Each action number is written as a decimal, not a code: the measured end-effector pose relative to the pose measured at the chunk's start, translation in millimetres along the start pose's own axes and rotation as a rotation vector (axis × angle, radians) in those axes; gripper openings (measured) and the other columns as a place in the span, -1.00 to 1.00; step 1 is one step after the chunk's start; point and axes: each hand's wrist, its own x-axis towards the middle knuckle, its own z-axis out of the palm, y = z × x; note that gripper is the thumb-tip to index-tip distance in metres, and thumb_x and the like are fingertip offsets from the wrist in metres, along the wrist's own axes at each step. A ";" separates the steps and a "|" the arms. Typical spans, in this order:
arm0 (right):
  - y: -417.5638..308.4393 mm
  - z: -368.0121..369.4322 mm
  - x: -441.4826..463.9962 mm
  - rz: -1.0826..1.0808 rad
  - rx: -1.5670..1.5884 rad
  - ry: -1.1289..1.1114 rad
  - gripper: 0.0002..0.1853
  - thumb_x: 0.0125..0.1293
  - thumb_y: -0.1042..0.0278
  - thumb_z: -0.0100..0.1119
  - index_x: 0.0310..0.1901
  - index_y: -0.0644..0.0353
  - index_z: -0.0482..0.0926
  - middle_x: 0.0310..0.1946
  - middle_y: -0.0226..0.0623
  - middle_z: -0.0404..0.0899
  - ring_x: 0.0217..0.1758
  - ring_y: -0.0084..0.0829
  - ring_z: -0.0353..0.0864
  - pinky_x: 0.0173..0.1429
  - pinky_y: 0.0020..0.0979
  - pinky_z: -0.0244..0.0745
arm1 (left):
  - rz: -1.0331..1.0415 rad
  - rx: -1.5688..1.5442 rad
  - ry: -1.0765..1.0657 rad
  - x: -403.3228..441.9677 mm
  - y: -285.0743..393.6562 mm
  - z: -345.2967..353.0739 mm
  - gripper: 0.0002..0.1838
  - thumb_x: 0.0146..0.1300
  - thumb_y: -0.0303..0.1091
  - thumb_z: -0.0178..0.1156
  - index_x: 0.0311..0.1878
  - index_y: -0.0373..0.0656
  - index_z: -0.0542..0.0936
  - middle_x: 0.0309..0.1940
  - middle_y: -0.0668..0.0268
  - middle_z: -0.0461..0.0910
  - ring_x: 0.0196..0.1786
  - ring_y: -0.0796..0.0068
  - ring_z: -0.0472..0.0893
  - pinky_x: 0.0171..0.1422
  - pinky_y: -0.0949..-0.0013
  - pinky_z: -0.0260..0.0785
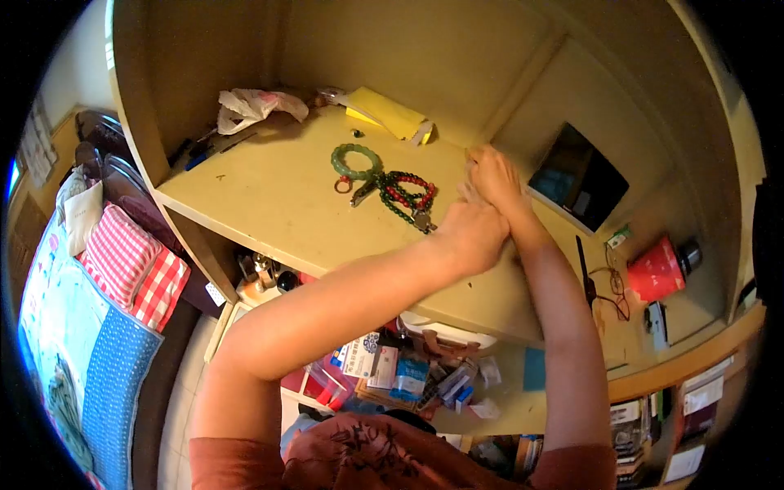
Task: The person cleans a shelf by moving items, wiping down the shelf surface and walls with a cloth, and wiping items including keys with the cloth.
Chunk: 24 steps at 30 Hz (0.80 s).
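Observation:
My left hand (474, 237) is closed over the right part of the yellowish shelf (302, 208), its fingers curled toward my right hand. Just beyond it, my right hand (494, 175) is also closed, the wrists close together. Something pale and thin shows between the hands, too blurred to name. Left of them lie a green bead bracelet (354, 162), a red bead bracelet (408, 190), dark green beads (392, 208) and a nail clipper (363, 193). A small ring (343, 185) sits beside the green bracelet.
Behind are a crumpled plastic bag (257, 109) and a yellow packet (388, 114). To the right stand a dark tablet (578, 177), glasses (611, 294) and a red container (656, 269). An open drawer with boxes (408, 376) is below; a bed (106, 327) is at left.

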 end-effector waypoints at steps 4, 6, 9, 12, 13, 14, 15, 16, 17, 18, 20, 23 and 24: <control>-9.8 -8.6 0.2 0.152 -0.180 -0.158 -0.76 0.21 0.36 0.17 -0.20 0.33 0.71 -0.18 0.14 0.66 -0.06 0.13 0.68 0.04 -0.01 0.55 | 0.022 -0.014 0.068 -0.5 -3.2 5.1 -0.79 0.18 -0.31 0.14 -0.31 -0.21 0.71 -0.35 -0.01 0.70 -0.22 0.00 0.73 -0.11 0.04 0.56; -17.3 -19.3 -1.3 0.210 -0.251 -0.159 -0.77 0.20 0.36 0.18 -0.20 0.28 0.74 -0.15 0.14 0.66 -0.05 0.11 0.68 0.04 -0.03 0.55 | 0.049 0.012 0.071 -1.1 -3.9 1.9 -0.81 0.17 -0.32 0.14 -0.36 -0.17 0.71 -0.39 0.01 0.70 -0.24 0.01 0.73 -0.14 0.04 0.55; -28.2 -44.6 -16.5 0.276 -0.210 -0.352 -0.74 0.20 0.34 0.20 -0.15 0.26 0.74 -0.15 0.11 0.66 -0.03 0.10 0.67 0.07 -0.08 0.56 | 0.333 -0.105 0.009 -4.4 -2.2 -0.9 -0.85 0.09 -0.38 0.15 -0.47 -0.11 0.69 -0.48 0.07 0.66 -0.33 0.06 0.70 -0.22 0.06 0.50; -11.3 -57.6 -44.4 -0.059 0.291 -0.164 -0.74 0.23 0.37 0.13 -0.17 0.34 0.69 -0.05 0.09 0.63 -0.02 0.06 0.62 0.09 -0.15 0.54 | 0.500 -0.385 -0.160 -10.1 10.1 -6.3 -0.90 -0.02 -0.42 0.15 -0.52 -0.09 0.65 -0.53 0.12 0.63 -0.41 0.09 0.64 -0.29 0.05 0.43; -16.3 -68.1 -50.3 -0.005 0.355 -0.041 -0.70 0.27 0.31 0.15 -0.09 0.31 0.68 0.00 0.07 0.62 0.03 0.05 0.61 0.15 -0.15 0.52 | 0.543 -0.444 -0.216 -10.3 13.6 -4.3 -0.91 -0.05 -0.44 0.15 -0.52 -0.11 0.64 -0.54 0.12 0.62 -0.43 0.08 0.62 -0.29 0.05 0.41; -17.9 -75.2 -51.4 0.046 0.419 0.081 -0.65 0.30 0.25 0.17 0.00 0.28 0.68 0.05 0.05 0.62 0.08 0.05 0.60 0.21 -0.15 0.50 | 0.586 -0.502 -0.271 -9.5 14.9 -4.1 -0.91 -0.08 -0.45 0.15 -0.52 -0.13 0.64 -0.55 0.13 0.61 -0.45 0.08 0.60 -0.30 0.05 0.40; -6.1 -62.6 -53.1 0.044 0.420 0.083 -0.65 0.30 0.25 0.17 0.00 0.28 0.68 0.05 0.05 0.62 0.08 0.05 0.60 0.21 -0.15 0.50 | 0.585 -0.499 -0.270 -9.6 15.4 -5.6 -0.91 -0.08 -0.45 0.15 -0.52 -0.13 0.64 -0.55 0.13 0.61 -0.45 0.08 0.60 -0.30 0.05 0.40; 13.7 -36.2 -58.0 -0.100 0.141 0.097 -0.63 0.31 0.23 0.15 0.06 0.24 0.66 0.11 0.00 0.59 0.12 0.03 0.58 0.25 -0.13 0.47 | 0.601 -0.491 -0.287 -10.4 16.6 -6.5 -0.92 -0.08 -0.45 0.15 -0.52 -0.13 0.64 -0.55 0.13 0.61 -0.44 0.09 0.60 -0.30 0.06 0.40; 23.2 -21.3 -63.2 -0.236 -0.136 0.111 -0.61 0.32 0.21 0.13 0.11 0.20 0.64 0.18 -0.05 0.57 0.16 0.01 0.56 0.29 -0.12 0.43 | 0.617 -0.484 -0.310 -11.8 18.1 -6.8 -0.92 -0.09 -0.45 0.16 -0.52 -0.14 0.63 -0.55 0.13 0.61 -0.43 0.09 0.61 -0.30 0.07 0.40; 11.3 -26.6 -68.8 -0.227 -0.133 0.112 -0.61 0.32 0.21 0.13 0.11 0.20 0.64 0.18 -0.05 0.57 0.16 0.01 0.56 0.29 -0.12 0.43 | 0.619 -0.483 -0.320 -13.5 19.0 -8.1 -0.92 -0.09 -0.45 0.16 -0.52 -0.14 0.63 -0.55 0.13 0.61 -0.43 0.09 0.61 -0.30 0.07 0.40; -20.0 -45.1 -81.7 -0.069 0.075 -0.053 -0.56 0.33 0.18 0.12 0.19 0.18 0.60 0.20 -0.15 0.57 0.19 -0.02 0.53 0.32 -0.11 0.40 | 0.582 -0.508 -0.324 -15.5 19.1 -11.1 -0.92 -0.09 -0.47 0.15 -0.52 -0.15 0.63 -0.54 0.13 0.61 -0.41 0.10 0.61 -0.29 0.08 0.39; -20.4 -50.7 -92.8 -0.149 0.057 -0.090 -0.58 0.34 0.20 0.10 0.17 0.18 0.61 0.18 -0.19 0.59 0.21 -0.03 0.52 0.36 -0.15 0.37 | 0.610 -0.525 -0.337 -13.6 17.2 -3.5 -0.92 -0.08 -0.47 0.15 -0.51 -0.16 0.63 -0.55 0.14 0.61 -0.41 0.12 0.62 -0.28 0.09 0.40; -26.0 -57.0 -96.3 -0.123 0.116 -0.144 -0.59 0.35 0.22 0.09 0.17 0.18 0.62 0.17 -0.18 0.59 0.21 -0.03 0.52 0.37 -0.15 0.35 | 0.614 -0.533 -0.341 -17.1 17.7 -9.1 -0.92 -0.08 -0.47 0.15 -0.51 -0.16 0.63 -0.55 0.14 0.61 -0.41 0.12 0.62 -0.28 0.09 0.40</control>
